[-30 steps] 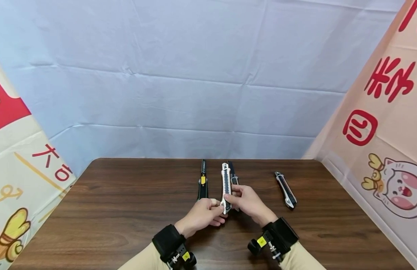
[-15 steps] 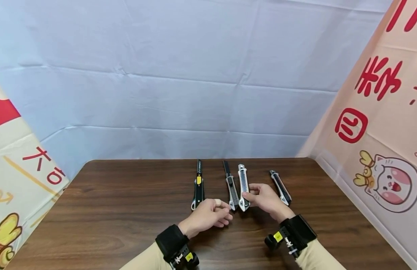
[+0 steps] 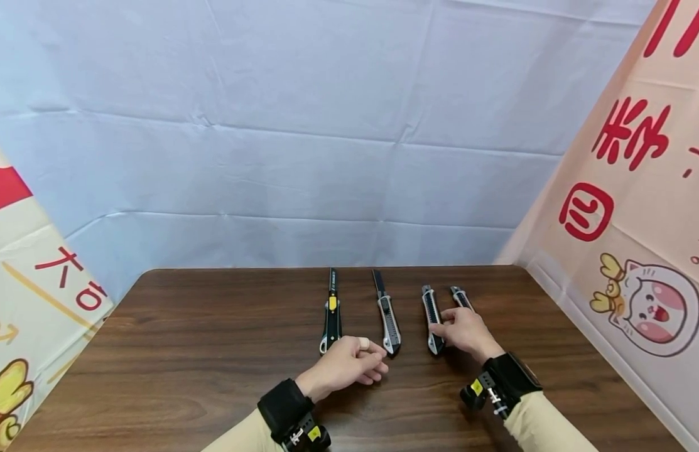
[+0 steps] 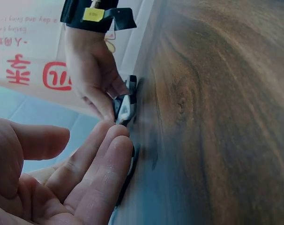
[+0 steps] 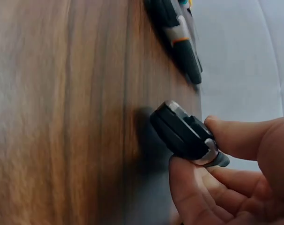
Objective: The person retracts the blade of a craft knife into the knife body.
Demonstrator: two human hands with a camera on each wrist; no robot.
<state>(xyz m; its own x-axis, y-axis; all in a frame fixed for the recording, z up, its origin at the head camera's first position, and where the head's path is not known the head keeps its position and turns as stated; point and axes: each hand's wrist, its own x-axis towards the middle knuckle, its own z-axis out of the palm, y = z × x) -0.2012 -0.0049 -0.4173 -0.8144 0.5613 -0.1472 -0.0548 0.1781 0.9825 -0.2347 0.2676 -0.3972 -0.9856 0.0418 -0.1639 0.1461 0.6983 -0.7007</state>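
Observation:
My right hand pinches a silver-and-black utility knife between thumb and fingers. In the right wrist view the utility knife is seen end-on, tilted and just over the table, with its shadow beside it. My left hand holds nothing; its fingers are loosely extended near the lower end of a grey utility knife with its dark blade out. A black utility knife with a yellow slider lies to the left, its blade also out. Another utility knife lies partly hidden behind my right hand.
The brown wooden table ends at the back against a pale blue cloth. Printed cloths hang on both sides, the right one pink with red characters. Each wrist wears a black strap with a small camera.
The right hand has carried the silver-and-black utility knife rightward, away from the left hand and past the grey one. The left hand's fingers have come off it and stay near the middle.

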